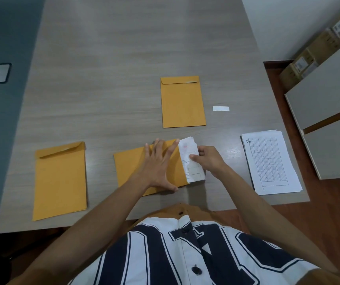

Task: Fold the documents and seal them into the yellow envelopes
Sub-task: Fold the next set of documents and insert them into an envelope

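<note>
Three yellow paper envelopes lie on a wide grey wood-grain table (124,48), which fills most of the view. To the right of the table stand pale grey cabinet panels (327,103), with brown cardboard boxes (317,50) lined along the white wall beyond them. At the near edge, the person's white shirt with large navy lettering (185,254) is visible. The near-left envelope (60,179) lies flat with its flap folded down at the far end; the far envelope (182,101) lies upright beyond the hands, its flap likewise folded down. The middle envelope (132,167) lies sideways, its open mouth to the right. The left hand (158,165) presses flat on this envelope, fingers spread apart. A folded white document (191,161), printed with faint text and a red mark, sits partly inside the mouth, its right portion still outside. The right hand (208,159) pinches the document's right edge between thumb and fingers. Near the right table edge rests a stack of white sheets with a printed grid (270,161). A small white paper strip (221,108) lies just right of the far envelope, apart from it.
</note>
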